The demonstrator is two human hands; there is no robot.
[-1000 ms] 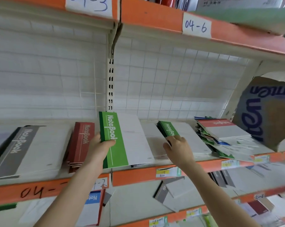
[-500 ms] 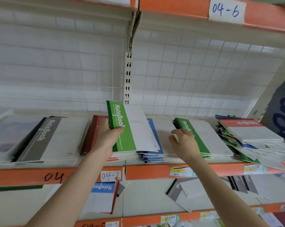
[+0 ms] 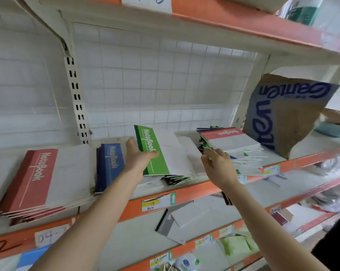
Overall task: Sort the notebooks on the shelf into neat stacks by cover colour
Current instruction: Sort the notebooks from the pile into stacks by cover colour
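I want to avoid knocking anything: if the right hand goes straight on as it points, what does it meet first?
Probably the near corner of the untidy mixed-colour notebook pile, just ahead of the right hand; depth is unclear.

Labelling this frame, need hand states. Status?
Left hand grips green notebook over green stack. Right hand at mixed pile edge, grip unclear. No obstruction seen.

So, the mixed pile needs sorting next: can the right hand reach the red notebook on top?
Probably yes: the right hand is at the mixed pile, and nothing lies over the red notebook.
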